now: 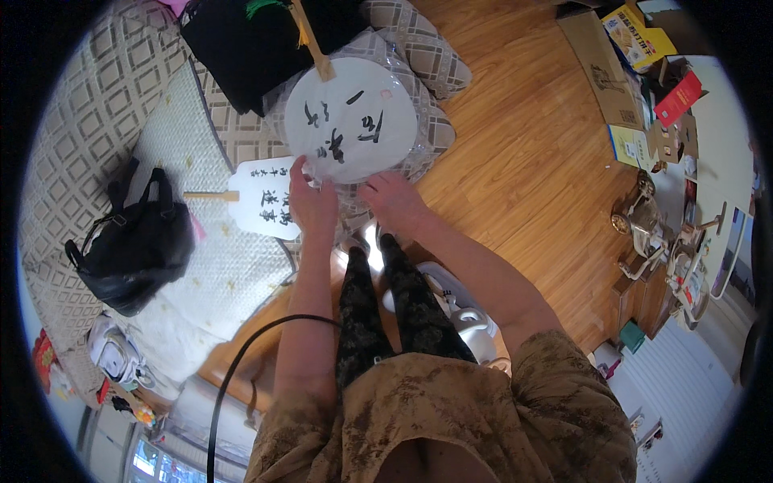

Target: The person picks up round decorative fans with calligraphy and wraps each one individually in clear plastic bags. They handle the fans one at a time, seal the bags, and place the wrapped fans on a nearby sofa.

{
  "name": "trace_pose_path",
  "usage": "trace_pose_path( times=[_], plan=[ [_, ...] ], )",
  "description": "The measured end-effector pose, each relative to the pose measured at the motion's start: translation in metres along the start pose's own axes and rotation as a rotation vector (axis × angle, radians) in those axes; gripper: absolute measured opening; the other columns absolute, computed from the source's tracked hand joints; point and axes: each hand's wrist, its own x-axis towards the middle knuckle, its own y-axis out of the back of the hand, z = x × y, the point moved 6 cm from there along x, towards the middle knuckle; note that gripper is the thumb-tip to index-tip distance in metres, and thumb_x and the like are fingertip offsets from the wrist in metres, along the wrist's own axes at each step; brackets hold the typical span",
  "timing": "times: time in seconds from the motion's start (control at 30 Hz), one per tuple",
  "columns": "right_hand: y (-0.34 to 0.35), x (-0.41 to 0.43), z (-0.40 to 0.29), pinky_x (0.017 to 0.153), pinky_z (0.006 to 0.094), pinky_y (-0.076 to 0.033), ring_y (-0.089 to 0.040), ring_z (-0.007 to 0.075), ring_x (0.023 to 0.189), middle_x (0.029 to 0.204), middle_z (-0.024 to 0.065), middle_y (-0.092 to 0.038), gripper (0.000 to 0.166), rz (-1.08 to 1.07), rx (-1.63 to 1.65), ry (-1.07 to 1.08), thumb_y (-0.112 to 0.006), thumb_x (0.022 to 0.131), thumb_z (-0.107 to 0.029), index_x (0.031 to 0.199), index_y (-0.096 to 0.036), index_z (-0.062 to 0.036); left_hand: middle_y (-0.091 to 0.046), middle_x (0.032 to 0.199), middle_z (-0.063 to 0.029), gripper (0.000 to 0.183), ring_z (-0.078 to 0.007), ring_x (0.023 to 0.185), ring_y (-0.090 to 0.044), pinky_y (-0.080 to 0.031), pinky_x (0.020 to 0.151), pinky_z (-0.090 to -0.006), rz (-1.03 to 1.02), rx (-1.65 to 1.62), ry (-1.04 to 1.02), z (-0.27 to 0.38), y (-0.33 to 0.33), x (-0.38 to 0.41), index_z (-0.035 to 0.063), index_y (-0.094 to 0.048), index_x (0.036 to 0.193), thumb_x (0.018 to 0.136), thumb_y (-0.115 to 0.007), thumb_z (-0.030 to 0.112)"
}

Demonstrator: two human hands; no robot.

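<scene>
A round white hand fan [362, 145] with black brushed characters lies at the sofa's edge, its wooden handle [309, 36] pointing away from me. Clear plastic wrapping [423, 130] surrounds the round face. At the near left of its rim, my left hand [314, 202] pinches the plastic between thumb and fingers. My right hand [392, 196] grips the wrapping along the near right rim, its fingertips partly hidden. A second white fan [263, 202] with black characters lies to the left, its far end behind my left hand. From the handle's upper part hangs a yellow tassel [302, 35].
Black cloth [241, 54] lies beyond the fan on the checked sofa cover [232, 130]. A black bag [136, 253] rests on the quilted mat [199, 296] at left. Wooden flooring [513, 121] stretches right toward cardboard boxes [604, 78]. White containers [474, 332] stand beside my legs.
</scene>
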Motion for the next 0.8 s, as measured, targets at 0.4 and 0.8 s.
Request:
trace_pose_path(
  times=[0.4, 0.8],
  plan=[
    [0.015, -0.020, -0.018, 0.083, 0.0425, -0.033, -0.040, 0.0277, 0.104, 0.108, 0.0110, -0.047, 0.038, -0.177, -0.243, -0.300, -0.050, 0.070, -0.015, 0.107, -0.052, -0.0085, -0.055, 0.103, -0.0166, 0.051, -0.0196, 0.068, -0.059, -0.047, 0.060, -0.0288, 0.046, -0.257, -0.108, -0.009, -0.008, -0.002, 0.0045, -0.043, 0.117, 0.069, -0.059, 0.003],
    [0.038, -0.017, -0.030, 0.075, 0.0373, -0.038, -0.048, 0.0239, 0.091, 0.098, 0.0076, -0.051, 0.034, 0.110, -0.113, -0.238, -0.056, 0.066, -0.013, 0.099, -0.053, -0.0082, -0.040, 0.120, -0.0208, 0.071, -0.0293, 0.101, -0.049, -0.047, 0.073, -0.0320, -0.032, -0.204, -0.194, -0.006, -0.001, -0.016, 0.0008, -0.027, 0.127, 0.065, -0.061, 0.007]
  ],
)
